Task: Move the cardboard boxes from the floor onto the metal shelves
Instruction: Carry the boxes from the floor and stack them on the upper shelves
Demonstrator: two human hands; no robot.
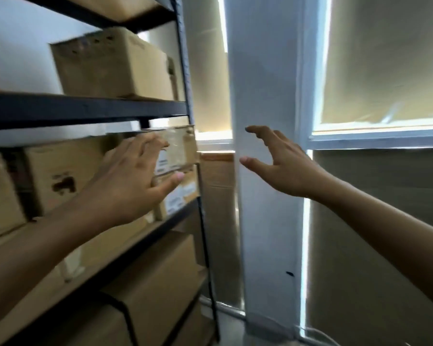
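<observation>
six cardboard boxes (115, 63), two hands (125, 181)

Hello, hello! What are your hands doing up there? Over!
Left hand open at box on middle shelf. Right hand open, holding nothing. Nothing blocking.

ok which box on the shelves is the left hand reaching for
The small labelled box at the right end of the middle shelf; the left hand is right in front of it, the other boxes farther off.

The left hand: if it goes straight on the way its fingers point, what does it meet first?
Probably the small labelled box at the shelf's right end; the left hand has open fingers close before it. Depth is blurred.
</observation>
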